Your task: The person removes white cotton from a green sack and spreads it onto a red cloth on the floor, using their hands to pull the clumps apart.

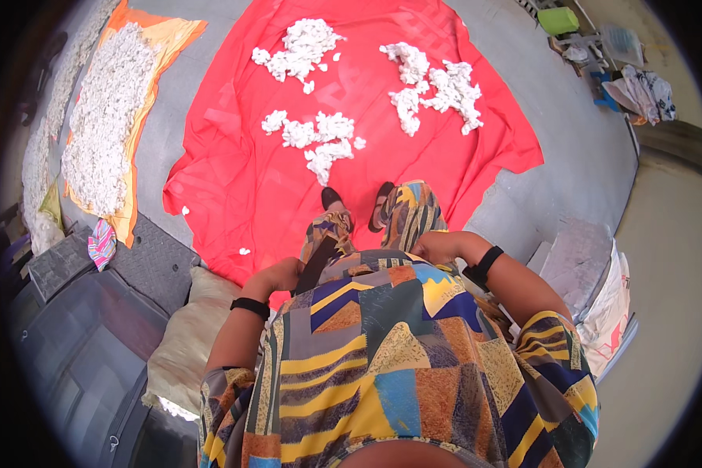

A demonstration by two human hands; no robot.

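Note:
I stand on a red cloth (222, 169) spread over the grey floor. My left hand (284, 274) is at my left hip, beside a dark strap-like piece (317, 264); its fingers are mostly hidden. My right hand (437, 247) rests against my right thigh, fingers curled against the patterned clothing; whether it grips the fabric is unclear. Ahead of my feet lies a cluster of white, cotton-like tufts (331, 127). Farther off are another white heap (307, 44) and a scattered white cluster (451, 88) on the right.
On the left, an orange cloth (181, 32) carries a thick white layer (114, 105). A stuffed pale sack (190, 333) stands behind my left side, near a dark translucent cover (93, 345). Stacked boards or bags (585, 275) are at right; a green container (557, 20) lies beyond.

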